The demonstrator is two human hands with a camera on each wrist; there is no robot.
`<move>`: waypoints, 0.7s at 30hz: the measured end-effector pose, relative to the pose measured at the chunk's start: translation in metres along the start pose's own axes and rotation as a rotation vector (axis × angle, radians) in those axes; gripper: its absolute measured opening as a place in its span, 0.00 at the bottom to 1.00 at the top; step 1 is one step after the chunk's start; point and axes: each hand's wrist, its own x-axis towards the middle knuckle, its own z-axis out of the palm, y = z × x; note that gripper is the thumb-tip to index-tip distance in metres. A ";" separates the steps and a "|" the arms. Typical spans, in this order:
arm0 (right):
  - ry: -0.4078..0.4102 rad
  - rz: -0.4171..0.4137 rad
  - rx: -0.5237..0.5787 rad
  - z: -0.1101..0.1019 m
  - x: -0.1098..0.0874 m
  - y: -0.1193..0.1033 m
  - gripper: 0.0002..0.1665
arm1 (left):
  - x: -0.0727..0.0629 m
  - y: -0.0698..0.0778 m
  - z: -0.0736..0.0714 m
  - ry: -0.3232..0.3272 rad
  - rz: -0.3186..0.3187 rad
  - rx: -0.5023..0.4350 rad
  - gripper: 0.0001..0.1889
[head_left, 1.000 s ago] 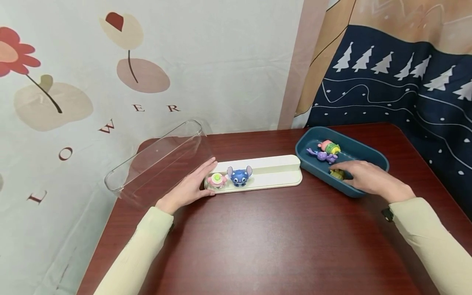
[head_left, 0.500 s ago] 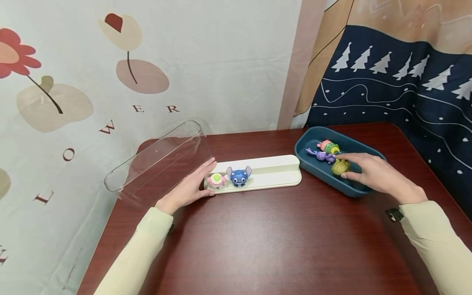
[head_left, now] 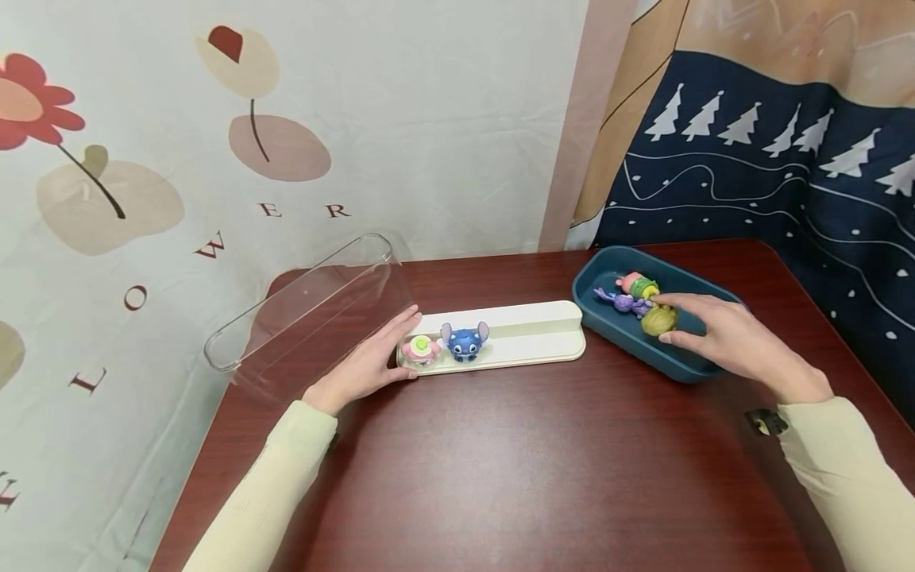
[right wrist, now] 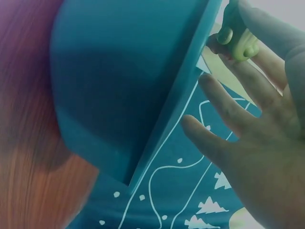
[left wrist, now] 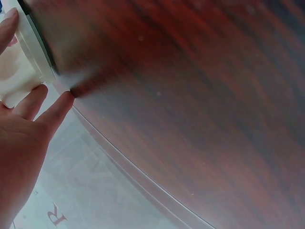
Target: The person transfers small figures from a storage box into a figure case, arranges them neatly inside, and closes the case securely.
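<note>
My right hand (head_left: 743, 343) pinches an olive-green toy figure (head_left: 659, 320) between thumb and fingertips over the dark blue bin (head_left: 704, 287). In the right wrist view the green figure (right wrist: 237, 40) shows above the bin's rim. A purple figure (head_left: 623, 303) and a pink-and-green figure (head_left: 638, 284) lie inside the bin. My left hand (head_left: 368, 364), fingers straight, rests at the left end of the long cream tray (head_left: 539, 348). On that tray a pink figure with a green-and-white top (head_left: 420, 349) stands beside a blue big-eared figure (head_left: 465, 342).
A clear plastic cover (head_left: 307, 306) lies slanted at the back left, behind my left hand. The tray's right end meets the bin's left side. A printed cloth wall (head_left: 457, 159) stands along the back edge of the brown table (head_left: 500, 461).
My right hand has lifted the olive-green figure from the bin floor and shifted slightly right and back with it. My left hand stays in place at the tray.
</note>
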 end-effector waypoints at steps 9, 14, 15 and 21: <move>0.079 -0.044 0.044 0.007 -0.002 -0.012 0.37 | 0.000 0.000 0.000 0.002 0.007 -0.007 0.50; 0.092 -0.040 0.080 0.011 -0.002 -0.021 0.37 | 0.000 -0.002 0.002 0.025 0.034 -0.004 0.50; 0.091 -0.031 0.090 0.012 -0.002 -0.023 0.37 | 0.000 -0.002 0.003 0.028 0.035 -0.002 0.50; 0.108 0.020 0.158 0.019 0.001 -0.036 0.37 | 0.000 -0.002 0.002 0.020 0.027 -0.007 0.50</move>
